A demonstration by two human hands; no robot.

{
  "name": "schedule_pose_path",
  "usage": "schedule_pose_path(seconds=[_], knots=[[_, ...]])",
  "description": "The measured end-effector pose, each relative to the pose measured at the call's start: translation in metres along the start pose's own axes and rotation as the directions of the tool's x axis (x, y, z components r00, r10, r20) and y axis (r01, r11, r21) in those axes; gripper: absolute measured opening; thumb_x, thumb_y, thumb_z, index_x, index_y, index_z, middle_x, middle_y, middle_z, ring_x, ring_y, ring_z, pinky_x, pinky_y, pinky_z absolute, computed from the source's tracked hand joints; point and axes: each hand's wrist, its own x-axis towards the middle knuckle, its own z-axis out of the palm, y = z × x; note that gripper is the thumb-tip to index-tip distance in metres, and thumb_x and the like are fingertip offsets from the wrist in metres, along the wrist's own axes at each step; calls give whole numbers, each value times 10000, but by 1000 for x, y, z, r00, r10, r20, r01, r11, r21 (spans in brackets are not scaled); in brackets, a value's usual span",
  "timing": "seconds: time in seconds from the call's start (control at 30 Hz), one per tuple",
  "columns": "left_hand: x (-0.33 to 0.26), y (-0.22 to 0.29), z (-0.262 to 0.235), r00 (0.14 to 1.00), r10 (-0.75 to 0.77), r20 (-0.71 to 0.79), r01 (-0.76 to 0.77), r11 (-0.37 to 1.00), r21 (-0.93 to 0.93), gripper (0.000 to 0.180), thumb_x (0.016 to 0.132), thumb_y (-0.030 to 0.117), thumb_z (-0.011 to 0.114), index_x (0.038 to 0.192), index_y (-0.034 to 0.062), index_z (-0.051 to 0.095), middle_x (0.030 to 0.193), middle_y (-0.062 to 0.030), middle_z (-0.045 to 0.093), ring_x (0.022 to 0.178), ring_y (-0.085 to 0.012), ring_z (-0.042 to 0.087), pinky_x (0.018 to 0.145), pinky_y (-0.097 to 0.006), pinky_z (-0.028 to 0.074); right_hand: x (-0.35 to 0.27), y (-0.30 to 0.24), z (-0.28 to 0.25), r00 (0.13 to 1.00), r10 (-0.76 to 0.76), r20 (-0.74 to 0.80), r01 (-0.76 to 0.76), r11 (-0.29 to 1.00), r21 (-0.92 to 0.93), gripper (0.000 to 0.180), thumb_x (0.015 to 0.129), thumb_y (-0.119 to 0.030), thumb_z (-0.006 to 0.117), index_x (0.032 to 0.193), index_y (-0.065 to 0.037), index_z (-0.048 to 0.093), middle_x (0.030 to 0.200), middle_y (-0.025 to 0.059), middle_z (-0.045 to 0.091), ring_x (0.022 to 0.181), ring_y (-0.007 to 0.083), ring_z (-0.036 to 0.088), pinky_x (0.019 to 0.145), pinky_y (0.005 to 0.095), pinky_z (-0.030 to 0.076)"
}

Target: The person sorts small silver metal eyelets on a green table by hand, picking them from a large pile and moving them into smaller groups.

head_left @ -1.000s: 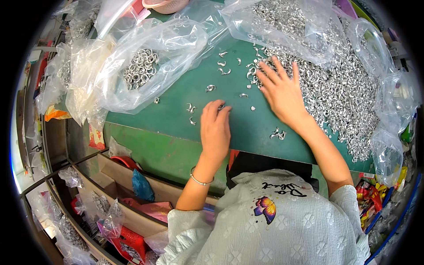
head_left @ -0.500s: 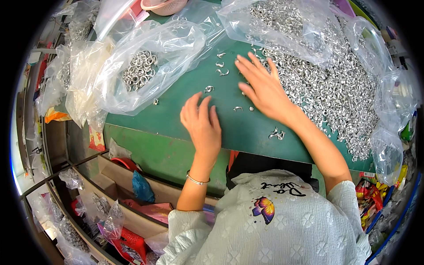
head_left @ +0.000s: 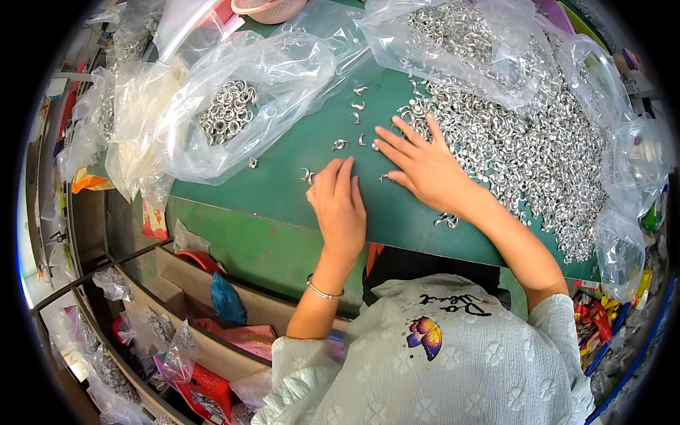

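My right hand lies palm down on the green tabletop, fingers spread, at the left edge of a large heap of small curved silver metal pieces. A few loose pieces lie by its fingertips and thumb. Left of it, my left hand rests near the table's front edge. Its fingers are bent and drawn together, and the tips are partly hidden, so what they hold, if anything, does not show. A loose curved piece lies beside those fingers, and another just beyond them.
At the table's left, an opened clear plastic bag holds ring-shaped silver pieces. Clear plastic partly covers the heap. A pink basket stands at the back. Below the left edge, a wooden divided shelf holds bags and a red basket.
My left hand has moved right and its fingers have drawn together. My right hand has come down slightly toward me. A curved piece now shows left of my left fingers.
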Motion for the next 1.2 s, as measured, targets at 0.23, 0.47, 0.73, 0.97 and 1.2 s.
schedule_pose_path(seconds=[0.23, 0.47, 0.73, 0.97, 1.2], knots=[[25, 9, 8, 996, 78, 40, -82, 993, 87, 312, 847, 10, 617, 1159, 19, 603, 1159, -96, 587, 1055, -267, 546, 873, -378, 370, 3, 1, -7, 991, 76, -112, -80, 996, -26, 395, 953, -245, 532, 1295, -46, 550, 1419, 74, 463, 1399, 283, 305, 1127, 593, 174], [3, 2, -3, 969, 131, 209, -143, 989, 42, 277, 820, -39, 579, 1091, -21, 631, 1182, -116, 582, 1136, -290, 530, 961, -418, 359, 1, 11, -9, 980, 149, -132, -154, 988, -24, 363, 933, -194, 554, 1258, -31, 572, 1402, 102, 469, 1390, 301, 320, 1119, 593, 183], [-14, -5, -22, 996, -4, 92, -16, 977, 214, 324, 867, 18, 590, 1188, -20, 578, 1259, -99, 566, 1213, -287, 476, 971, -417, 304, 45, -7, 8, 989, -45, -139, 54, 997, 59, 406, 950, -224, 540, 1331, -90, 507, 1450, 87, 419, 1382, 299, 330, 1103, 585, 247], [-15, -18, -24, 998, -53, -24, 57, 984, 168, 289, 827, 44, 669, 1110, 36, 612, 1186, -95, 555, 1190, -297, 475, 983, -427, 298, 31, 13, -1, 997, 31, -77, -9, 963, 268, 335, 935, -209, 567, 1235, -62, 588, 1313, 91, 540, 1333, 279, 406, 1107, 518, 273], [-3, -13, -18, 996, -83, -25, 86, 981, 176, 276, 801, 119, 730, 1036, 38, 609, 1190, -125, 502, 1141, -324, 458, 920, -459, 303, 77, 36, 23, 960, -21, -278, 10, 999, -40, 305, 913, -194, 572, 1189, -68, 613, 1257, 61, 576, 1220, 275, 484, 1021, 456, 346]])
